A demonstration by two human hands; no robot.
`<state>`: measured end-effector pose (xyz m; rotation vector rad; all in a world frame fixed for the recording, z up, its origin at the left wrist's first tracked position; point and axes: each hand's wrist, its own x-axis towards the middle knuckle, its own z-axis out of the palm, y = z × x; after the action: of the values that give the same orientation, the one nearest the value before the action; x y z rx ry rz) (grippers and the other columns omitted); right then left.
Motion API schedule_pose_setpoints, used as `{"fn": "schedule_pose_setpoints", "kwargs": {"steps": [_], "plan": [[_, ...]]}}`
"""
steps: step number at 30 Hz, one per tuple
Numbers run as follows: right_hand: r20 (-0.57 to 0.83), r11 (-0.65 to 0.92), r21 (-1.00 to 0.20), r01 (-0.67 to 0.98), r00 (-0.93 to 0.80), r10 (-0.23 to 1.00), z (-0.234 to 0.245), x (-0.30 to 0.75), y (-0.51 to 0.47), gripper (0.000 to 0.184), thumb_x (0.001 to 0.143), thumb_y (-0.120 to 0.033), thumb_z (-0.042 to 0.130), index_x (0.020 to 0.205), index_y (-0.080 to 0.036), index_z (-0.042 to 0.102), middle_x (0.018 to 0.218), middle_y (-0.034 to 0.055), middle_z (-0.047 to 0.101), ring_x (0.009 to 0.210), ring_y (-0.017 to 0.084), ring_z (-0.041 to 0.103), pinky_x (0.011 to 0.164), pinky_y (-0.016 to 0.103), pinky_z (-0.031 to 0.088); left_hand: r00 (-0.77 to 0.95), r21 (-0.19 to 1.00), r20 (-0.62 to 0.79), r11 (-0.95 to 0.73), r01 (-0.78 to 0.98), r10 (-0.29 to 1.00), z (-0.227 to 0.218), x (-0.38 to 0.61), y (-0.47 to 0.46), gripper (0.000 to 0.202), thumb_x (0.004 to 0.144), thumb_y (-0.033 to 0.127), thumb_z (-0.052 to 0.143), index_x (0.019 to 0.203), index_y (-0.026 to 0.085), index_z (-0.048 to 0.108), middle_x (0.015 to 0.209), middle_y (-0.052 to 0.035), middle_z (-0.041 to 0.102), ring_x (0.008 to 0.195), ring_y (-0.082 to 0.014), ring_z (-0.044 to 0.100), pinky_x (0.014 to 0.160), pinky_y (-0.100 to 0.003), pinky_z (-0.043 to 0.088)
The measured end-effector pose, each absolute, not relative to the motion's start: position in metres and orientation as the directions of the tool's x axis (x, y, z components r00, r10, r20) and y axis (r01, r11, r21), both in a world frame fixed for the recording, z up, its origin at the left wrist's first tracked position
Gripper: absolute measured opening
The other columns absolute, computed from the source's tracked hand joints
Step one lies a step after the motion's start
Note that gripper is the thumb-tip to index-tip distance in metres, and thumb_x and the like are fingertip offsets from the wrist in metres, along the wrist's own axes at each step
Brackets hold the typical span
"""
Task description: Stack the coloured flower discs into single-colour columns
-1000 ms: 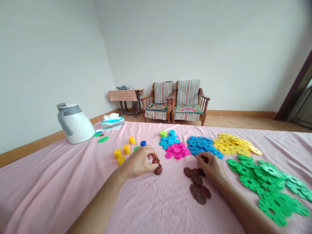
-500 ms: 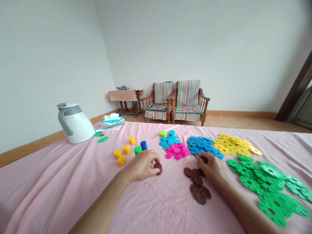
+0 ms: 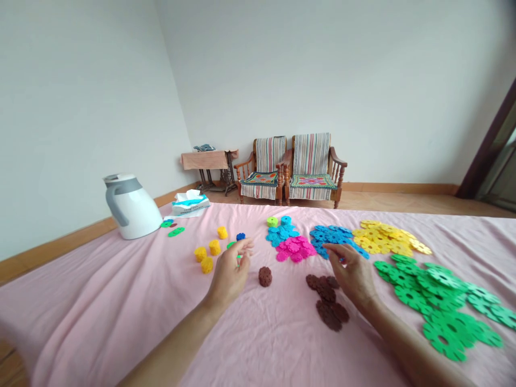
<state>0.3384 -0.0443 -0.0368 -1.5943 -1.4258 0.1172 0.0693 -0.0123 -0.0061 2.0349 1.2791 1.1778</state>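
My left hand [image 3: 230, 271] hovers over the pink cloth [image 3: 121, 301] with its fingers spread and nothing in them. A small stack of brown notched discs [image 3: 265, 276] stands free just to its right. My right hand [image 3: 351, 273] is over the far edge of a loose pile of brown discs [image 3: 328, 303]. Its fingers are curled together and point left, and what they hold, if anything, is hidden. Short stacks of yellow discs [image 3: 207, 254], plus a green one and a blue one [image 3: 241, 236], stand beyond my left hand.
Flat piles of discs lie across the cloth: light blue [image 3: 280, 232], pink [image 3: 295, 249], blue [image 3: 332, 236], yellow [image 3: 389, 237] and green [image 3: 439, 295]. A white kettle [image 3: 131, 207] and a tissue pack [image 3: 190, 202] sit at far left. Two wooden chairs [image 3: 290, 169] stand by the back wall.
My left hand has let go of the brown stack and lifted away to the left with its fingers opening. My right hand has risen slightly off the brown pile. The view has shifted a little.
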Motion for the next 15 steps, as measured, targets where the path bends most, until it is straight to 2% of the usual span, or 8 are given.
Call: {"fn": "schedule_pose_setpoints", "kwargs": {"steps": [4,6,8,10,15], "plan": [[0.336,0.181,-0.745,0.643,0.127,0.933,-0.028,0.300,-0.059,0.040,0.087,-0.026,0.032,0.109,-0.016,0.064,0.092,0.0070,0.071,0.082,0.019,0.065,0.072,0.030,0.048,0.192,0.784,0.342,-0.392,0.481,0.920,-0.033,0.052,-0.044,0.053,0.080,0.011,0.040,0.133,0.014,0.042,0.114,-0.0119,0.063,0.106,-0.0206,0.060,0.093,-0.037,0.045],[0.291,0.188,-0.699,0.690,0.034,0.956,-0.028,0.280,-0.067,0.043,0.086,-0.018,0.030,0.117,-0.014,0.059,0.096,0.0085,0.072,0.089,0.019,0.065,0.077,0.031,0.048,0.211,0.771,0.318,-0.381,0.510,0.924,-0.045,0.048,-0.057,0.061,0.080,0.008,0.039,0.140,0.017,0.033,0.119,-0.0116,0.061,0.114,-0.0211,0.055,0.098,-0.039,0.041],[0.277,0.230,-0.606,0.762,-0.069,0.958,-0.032,0.263,-0.073,0.048,0.082,-0.010,0.032,0.124,-0.013,0.054,0.097,0.0094,0.072,0.090,0.019,0.065,0.079,0.030,0.048,0.230,0.756,0.321,-0.395,0.521,0.919,-0.053,0.047,-0.064,0.066,0.080,0.007,0.038,0.144,0.019,0.025,0.125,-0.0117,0.058,0.120,-0.0214,0.051,0.103,-0.043,0.037],[0.273,0.253,-0.570,0.782,-0.110,0.956,-0.037,0.251,-0.077,0.053,0.077,-0.005,0.035,0.127,-0.010,0.051,0.097,0.0115,0.071,0.092,0.020,0.065,0.082,0.031,0.047,0.259,0.740,0.336,-0.424,0.522,0.905,-0.058,0.050,-0.067,0.069,0.081,0.006,0.037,0.146,0.021,0.019,0.129,-0.0118,0.055,0.123,-0.0214,0.048,0.106,-0.046,0.032],[0.300,0.269,-0.557,0.786,-0.111,0.948,-0.049,0.235,-0.081,0.058,0.073,-0.001,0.036,0.130,-0.006,0.049,0.120,0.0169,0.063,0.113,0.023,0.056,0.096,0.034,0.043,0.332,0.674,0.398,-0.518,0.526,0.855,-0.062,0.056,-0.068,0.074,0.083,0.006,0.035,0.148,0.024,0.004,0.134,-0.0124,0.050,0.126,-0.0218,0.045,0.106,-0.049,0.032]]}}
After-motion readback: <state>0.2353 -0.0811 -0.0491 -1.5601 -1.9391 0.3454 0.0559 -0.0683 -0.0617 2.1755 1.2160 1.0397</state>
